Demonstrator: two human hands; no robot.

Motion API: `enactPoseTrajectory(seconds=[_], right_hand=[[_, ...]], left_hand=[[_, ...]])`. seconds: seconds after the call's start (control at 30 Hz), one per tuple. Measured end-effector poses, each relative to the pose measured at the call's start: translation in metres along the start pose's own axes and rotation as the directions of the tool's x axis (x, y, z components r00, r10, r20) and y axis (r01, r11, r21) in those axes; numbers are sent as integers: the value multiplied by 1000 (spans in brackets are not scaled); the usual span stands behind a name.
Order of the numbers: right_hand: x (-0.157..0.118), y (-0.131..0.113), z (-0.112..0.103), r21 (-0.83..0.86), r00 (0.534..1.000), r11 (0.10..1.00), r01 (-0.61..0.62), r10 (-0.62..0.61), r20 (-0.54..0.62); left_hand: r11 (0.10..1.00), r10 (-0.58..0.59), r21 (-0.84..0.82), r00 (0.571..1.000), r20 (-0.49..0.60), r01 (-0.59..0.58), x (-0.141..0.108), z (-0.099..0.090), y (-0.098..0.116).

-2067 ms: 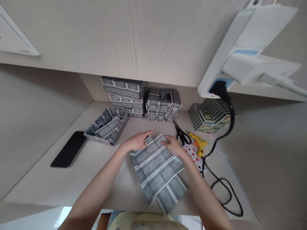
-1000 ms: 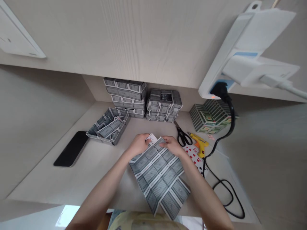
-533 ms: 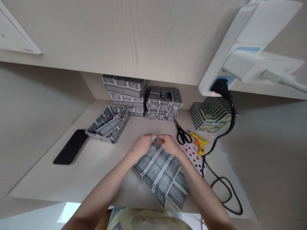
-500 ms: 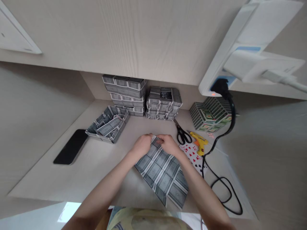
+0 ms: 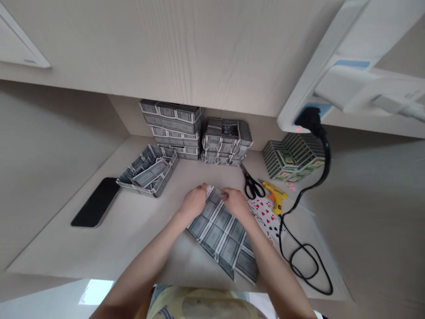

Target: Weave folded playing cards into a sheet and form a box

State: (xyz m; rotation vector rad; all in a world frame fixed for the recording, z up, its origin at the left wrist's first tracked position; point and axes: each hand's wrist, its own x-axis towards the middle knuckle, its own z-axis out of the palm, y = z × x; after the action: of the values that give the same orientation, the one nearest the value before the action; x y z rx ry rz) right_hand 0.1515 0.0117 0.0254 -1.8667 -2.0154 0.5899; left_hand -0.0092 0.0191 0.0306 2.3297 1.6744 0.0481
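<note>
A large panel of joined grey-backed playing cards (image 5: 215,230) lies slanted between my forearms, its lower edge folded up. My left hand (image 5: 195,201) pinches its upper left corner. My right hand (image 5: 235,201) has its fingers closed at the upper right edge of the same panel. Beside my right wrist, face-up playing cards (image 5: 264,210) lie on the desk. A yellow glue gun (image 5: 278,196) rests partly over them, with black-handled scissors (image 5: 254,187) to its left.
An open card box (image 5: 146,191) holds card pieces, with a black phone (image 5: 96,203) left of it. Stacked card boxes (image 5: 177,118), more card blocks (image 5: 227,141) and green-edged card stacks (image 5: 292,159) stand behind. A black cable (image 5: 328,164) hangs from a power strip (image 5: 315,71).
My hands have moved slightly apart at the panel's top edge. The panel lies a little flatter, and its lower end has shifted slightly.
</note>
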Motion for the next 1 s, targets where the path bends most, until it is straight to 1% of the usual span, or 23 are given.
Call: enactPoseTrajectory(seconds=[0.17,0.33,0.4,0.5,0.57,0.7,0.8,0.87,0.93,1.0], right_hand=[[-8,-9,10,-31,991,993,-111,108,-74],[-12,-13,14,-64,982,988,-139,129,-140],[-12,-12,15,-75,977,987,-140,126,-172],[-12,-9,18,-75,973,992,-106,88,-216],[-12,-6,21,-67,967,996,-56,38,-254],[-13,1,31,-30,941,999,38,-46,-336],[-13,5,37,-3,915,999,49,-46,-401],[-13,6,39,3,905,999,43,-38,-424],[-13,7,39,3,907,999,51,-45,-420],[-12,7,37,4,914,998,63,-56,-402]], left_hand=[[999,-21,43,1000,0,21,-2,-4,-1],[997,-40,60,999,35,38,-3,-6,-3],[997,-36,62,999,30,34,-4,-6,-4],[997,-21,69,1000,17,20,-4,-6,-3],[997,-5,79,1000,12,4,-3,-6,-3],[997,10,81,1000,23,-12,0,-6,-3],[998,-24,51,998,60,21,2,-5,-7],[999,-51,17,997,59,50,2,-3,-10],[999,-19,-39,1000,7,20,2,-1,-12],[989,48,-133,994,-96,-60,2,1,-12]])
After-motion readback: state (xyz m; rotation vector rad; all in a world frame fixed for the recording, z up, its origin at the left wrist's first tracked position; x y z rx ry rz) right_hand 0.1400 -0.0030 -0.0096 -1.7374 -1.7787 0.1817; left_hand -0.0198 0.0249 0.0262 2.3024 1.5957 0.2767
